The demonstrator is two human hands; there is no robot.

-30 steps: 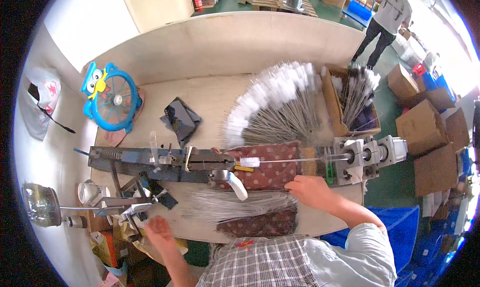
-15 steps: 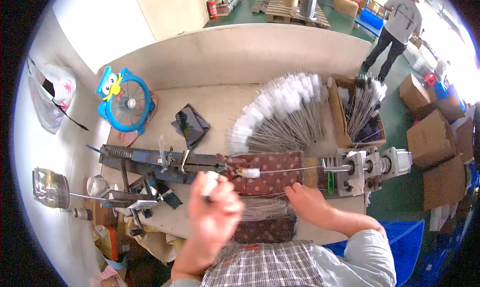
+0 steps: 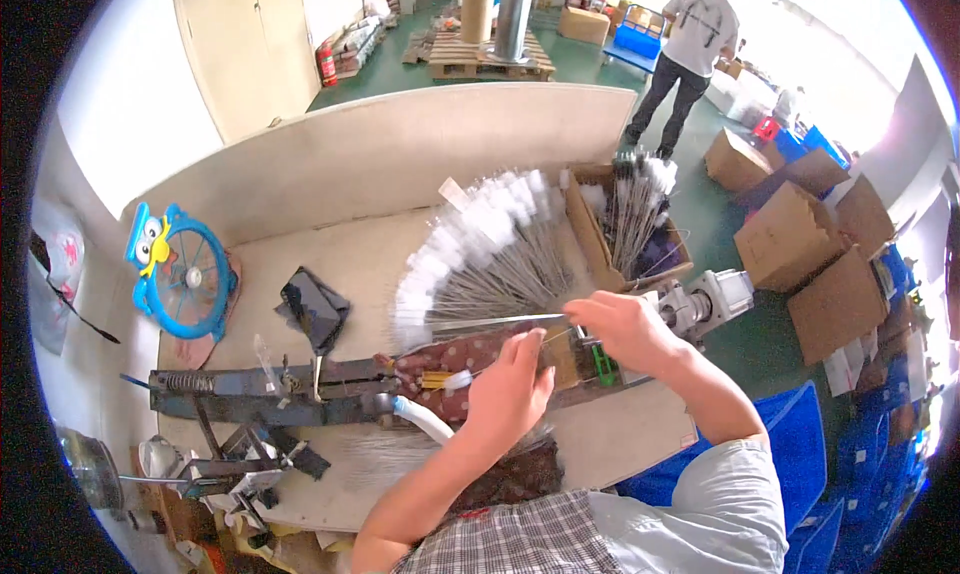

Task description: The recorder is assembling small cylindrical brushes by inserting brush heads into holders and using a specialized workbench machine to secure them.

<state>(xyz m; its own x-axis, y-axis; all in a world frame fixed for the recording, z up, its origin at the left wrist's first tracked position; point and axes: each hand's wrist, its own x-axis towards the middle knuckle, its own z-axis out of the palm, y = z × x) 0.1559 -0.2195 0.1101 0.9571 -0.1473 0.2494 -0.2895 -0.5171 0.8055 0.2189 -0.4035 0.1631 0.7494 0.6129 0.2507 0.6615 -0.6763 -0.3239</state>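
Over the dotted cloth (image 3: 452,355): my left hand (image 3: 508,392), grip unclear.
Right hand (image 3: 622,329): apart from it, right of the cloth, pinching a pale rod (image 3: 490,323).
Rod: along the cloth's far edge.
White brushes (image 3: 490,259): fanned beyond it.

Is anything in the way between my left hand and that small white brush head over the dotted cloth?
Nothing visible: your left hand is right beside the white brush head, over the dotted cloth. I can't tell whether they touch.
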